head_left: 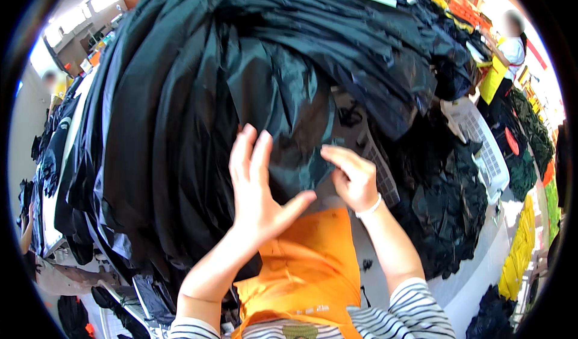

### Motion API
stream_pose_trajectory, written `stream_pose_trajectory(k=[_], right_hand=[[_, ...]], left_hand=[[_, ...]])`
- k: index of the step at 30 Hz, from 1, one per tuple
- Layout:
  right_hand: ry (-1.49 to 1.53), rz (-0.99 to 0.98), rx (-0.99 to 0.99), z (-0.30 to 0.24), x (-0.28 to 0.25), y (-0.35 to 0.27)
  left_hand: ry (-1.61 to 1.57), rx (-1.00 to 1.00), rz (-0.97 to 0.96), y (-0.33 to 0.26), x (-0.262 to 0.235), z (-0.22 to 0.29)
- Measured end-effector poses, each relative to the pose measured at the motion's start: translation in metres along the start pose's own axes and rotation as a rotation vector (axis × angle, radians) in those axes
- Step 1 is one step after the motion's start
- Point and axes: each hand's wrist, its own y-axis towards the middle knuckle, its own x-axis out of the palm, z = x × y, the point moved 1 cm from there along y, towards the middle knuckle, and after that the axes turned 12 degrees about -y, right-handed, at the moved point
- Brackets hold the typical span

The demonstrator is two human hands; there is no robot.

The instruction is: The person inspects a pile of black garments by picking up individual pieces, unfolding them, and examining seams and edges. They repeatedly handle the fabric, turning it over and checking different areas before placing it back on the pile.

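Note:
A great heap of black, glossy fabric [162, 134] hangs in long folds in front of me. My left hand [256, 188] is held up before the hanging cloth, its fingers stretched and the thumb spread toward the right. Nothing is in that palm. To its right, my right hand [356, 177] has bent, closed fingers beside the lower edge of a dark greenish fabric panel [295, 170]. What lies between those fingers, if anything, is hidden. A white band [369, 206] circles my right wrist.
An orange apron [316, 248] covers my front. At right stand a light plastic basket [481, 140] and a pile of crumpled black fabric [445, 212]. Yellow cloth [519, 248] lies farther right. One person [512, 50] stands at the far right, another [57, 89] at far left.

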Motion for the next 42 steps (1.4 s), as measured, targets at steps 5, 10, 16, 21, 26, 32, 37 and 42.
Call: stream_pose_trajectory(k=[5,10,16,21,26,32,37,42], right_hand=[[-0.014,0.018,0.008,-0.013,0.0,0.007],[-0.061,0.035,0.021,-0.005,-0.003,0.005],[0.0,0.038,0.033,-0.009,0.004,0.006],[0.027,0.013,0.073,-0.014,0.004,0.006],[0.035,-0.003,0.073,-0.017,0.0,0.012],[0.056,-0.068,0.16,-0.02,-0.013,0.015],[0.056,-0.108,0.201,-0.019,-0.012,0.012],[0.071,-0.116,0.212,-0.019,-0.011,0.012]], left_hand=[[0.119,-0.031,-0.232,-0.001,0.009,0.009],[-0.07,0.053,0.076,0.034,-0.043,0.03],[-0.292,0.297,0.805,0.058,-0.115,0.052],[-0.005,0.315,0.243,0.043,-0.088,0.055],[-0.064,0.124,-0.293,0.035,-0.019,0.036],[0.013,0.148,-0.286,0.022,0.005,-0.001],[-0.045,0.061,-0.288,0.019,-0.003,-0.009],[-0.063,0.066,-0.269,0.02,-0.005,-0.011]])
